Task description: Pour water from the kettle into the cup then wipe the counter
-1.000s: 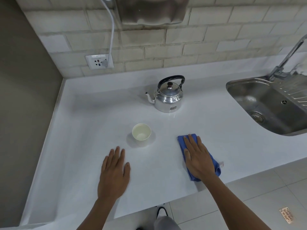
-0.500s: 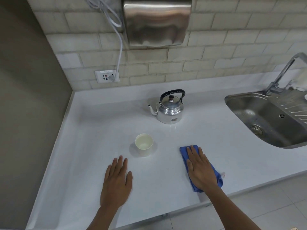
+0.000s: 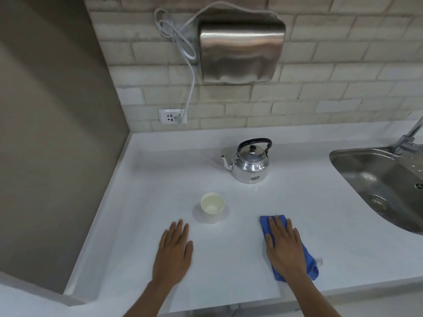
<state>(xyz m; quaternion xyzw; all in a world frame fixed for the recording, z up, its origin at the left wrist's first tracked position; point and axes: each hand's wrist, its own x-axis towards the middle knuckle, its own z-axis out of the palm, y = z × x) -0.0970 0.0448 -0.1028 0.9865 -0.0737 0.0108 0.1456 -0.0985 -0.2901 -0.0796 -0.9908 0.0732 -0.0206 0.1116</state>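
The white counter (image 3: 297, 202) carries everything. The steel kettle (image 3: 250, 164) stands upright toward 12 o'clock from the hands, spout pointing to 9 o'clock, black handle arched overhead; the right hand (image 3: 285, 247) looks the nearer one. The blue cloth (image 3: 309, 266) runs long from 11 to 5 o'clock under that hand's flat, straight fingers. The left hand (image 3: 172, 253) rests flat, released. The pale cup (image 3: 212, 208) sits at its 1 o'clock, near.
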